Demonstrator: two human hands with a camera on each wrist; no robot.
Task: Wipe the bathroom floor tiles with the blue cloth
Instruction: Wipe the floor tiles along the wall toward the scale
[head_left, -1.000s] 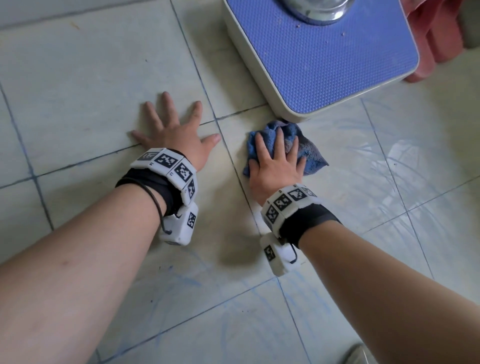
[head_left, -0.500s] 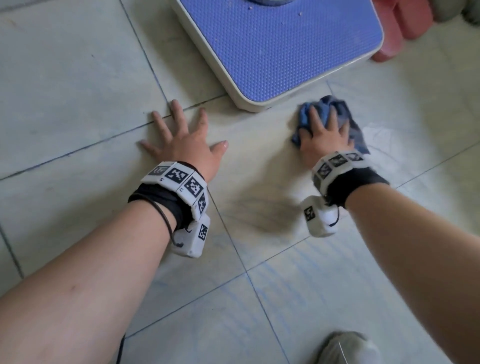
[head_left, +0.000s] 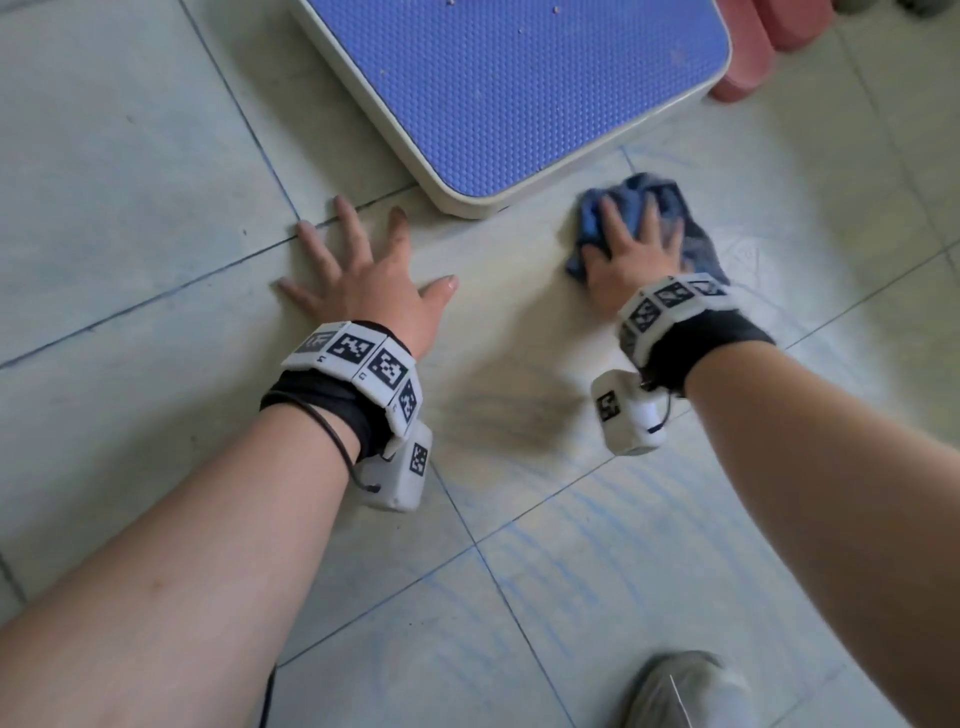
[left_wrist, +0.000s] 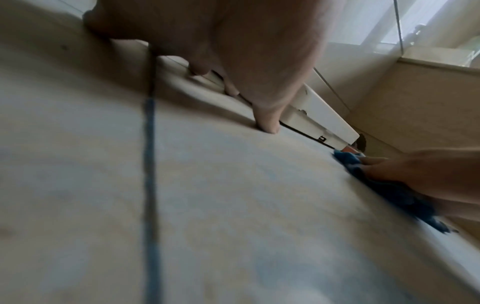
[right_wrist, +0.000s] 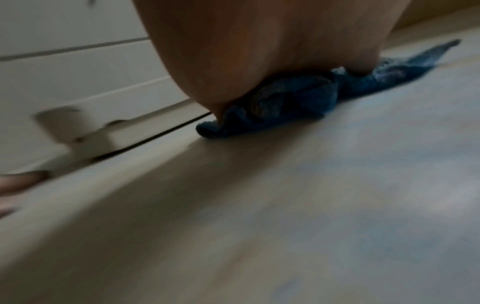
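The crumpled blue cloth lies on the pale floor tiles, just right of the step stool's near corner. My right hand presses flat on it with straight, spread fingers. In the right wrist view the cloth is bunched under the palm. My left hand rests flat on the tiles, fingers spread, empty, left of the cloth. The left wrist view shows its fingertips on the floor and the cloth under the other hand at the right.
A white step stool with a blue dotted top stands just beyond both hands. Pink plastic items sit at its right. A grey shoe is at the bottom edge. Faint blue streaks mark the near tiles.
My right hand has slid the cloth to the right along the stool's front edge, away from the left hand. The left hand has stayed planted on the floor.
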